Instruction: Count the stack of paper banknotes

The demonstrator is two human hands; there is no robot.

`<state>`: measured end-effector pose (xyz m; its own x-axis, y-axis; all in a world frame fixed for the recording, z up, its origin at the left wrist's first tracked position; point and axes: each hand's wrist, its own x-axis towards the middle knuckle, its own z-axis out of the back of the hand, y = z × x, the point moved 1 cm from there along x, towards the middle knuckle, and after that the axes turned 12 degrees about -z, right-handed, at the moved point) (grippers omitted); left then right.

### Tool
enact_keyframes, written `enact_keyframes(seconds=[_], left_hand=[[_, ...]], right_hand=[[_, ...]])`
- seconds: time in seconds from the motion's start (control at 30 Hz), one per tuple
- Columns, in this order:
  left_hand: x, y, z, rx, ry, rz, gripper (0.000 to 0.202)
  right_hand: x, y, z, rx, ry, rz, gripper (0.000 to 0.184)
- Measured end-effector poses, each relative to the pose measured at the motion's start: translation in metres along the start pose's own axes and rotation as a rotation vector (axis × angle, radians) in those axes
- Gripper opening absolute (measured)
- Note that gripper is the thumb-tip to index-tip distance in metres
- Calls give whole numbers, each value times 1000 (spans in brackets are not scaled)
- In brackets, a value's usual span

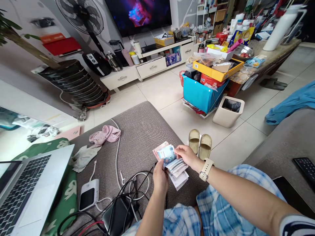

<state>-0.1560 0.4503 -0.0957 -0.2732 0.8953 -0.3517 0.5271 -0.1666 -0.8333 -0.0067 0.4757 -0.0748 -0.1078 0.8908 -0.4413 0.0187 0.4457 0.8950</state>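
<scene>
A thick bundle of banknotes [177, 166] is held over the grey sofa seat, partly fanned. On its upper side lies a blue note [165, 154] marked 10, with a pinkish note [157, 149] showing behind it. My left hand [160, 178] grips the bundle from the near left side, its thumb pressed on the notes. From the right, my right hand [186, 155] pinches the notes' upper edge with thumb and fingers. A pale note [180, 181] sticks out below the bundle. My right wrist wears a cream watch [206, 169].
On the sofa [140, 131] lie tangled cables [134, 191], a white power bank [89, 194], a pink cloth [105, 135] and an open laptop [29, 193]. Slippers [205, 146], a bin [227, 111] and a loaded blue box [204, 95] stand on the floor.
</scene>
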Motion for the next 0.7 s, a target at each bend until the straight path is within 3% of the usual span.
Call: enact_keyframes(seconds=[0.23,0.7], left_hand=[[0,1,0,-9,21,-7,26],[-1,2,-1,-23,49,0,26]], right_hand=[[2,-3,1,-42,-105,-29,19],[5,-5,3,-60,-112,57,20]])
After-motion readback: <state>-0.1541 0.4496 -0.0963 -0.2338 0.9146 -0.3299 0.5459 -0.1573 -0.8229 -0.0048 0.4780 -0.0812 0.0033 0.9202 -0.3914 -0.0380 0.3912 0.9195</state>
